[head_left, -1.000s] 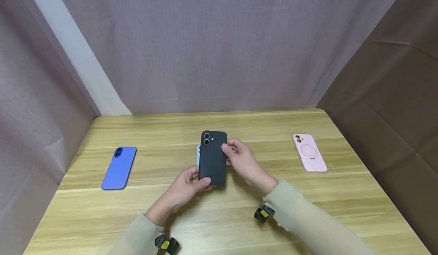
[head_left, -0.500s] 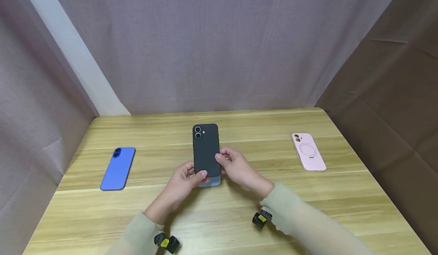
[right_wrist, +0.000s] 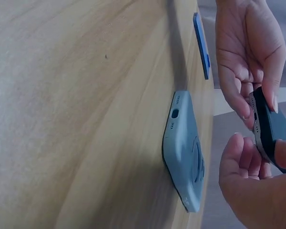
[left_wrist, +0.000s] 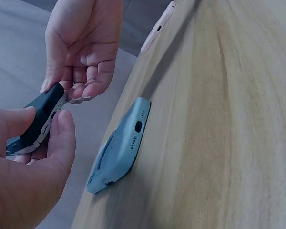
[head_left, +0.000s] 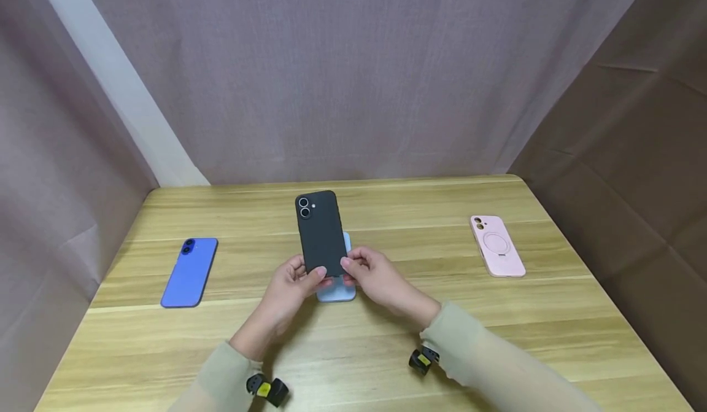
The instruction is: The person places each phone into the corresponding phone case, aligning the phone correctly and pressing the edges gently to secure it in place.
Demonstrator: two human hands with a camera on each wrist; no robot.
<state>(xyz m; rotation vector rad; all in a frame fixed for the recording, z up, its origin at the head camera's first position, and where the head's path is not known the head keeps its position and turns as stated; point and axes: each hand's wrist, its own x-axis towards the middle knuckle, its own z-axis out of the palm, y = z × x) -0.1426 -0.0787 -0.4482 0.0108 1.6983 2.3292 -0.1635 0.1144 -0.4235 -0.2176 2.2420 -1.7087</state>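
A phone in a black case (head_left: 322,231) is held up over the middle of the table, camera side facing up. Along its bottom end, a pale edge (left_wrist: 44,128) with a port and small holes shows in both wrist views. My left hand (head_left: 287,292) pinches the lower left corner, thumb on the back and fingers underneath. At the lower right corner my right hand (head_left: 381,280) grips it in the same way. Below, apart from the held phone, a light blue phone case (head_left: 336,291) lies on the table, partly hidden in the head view; its ring (right_wrist: 196,160) shows in the right wrist view.
On the wooden table (head_left: 386,363), a blue phone (head_left: 190,274) lies to the left, with its cameras up. A pink phone case (head_left: 497,247) with a ring lies to the right. Curtains (head_left: 353,80) hang behind the far edge.
Both hands have moved the black-cased phone left and up in the head view, tilting its top leftward. My right hand has slid from its side to the lower corner. More of the light blue case shows.
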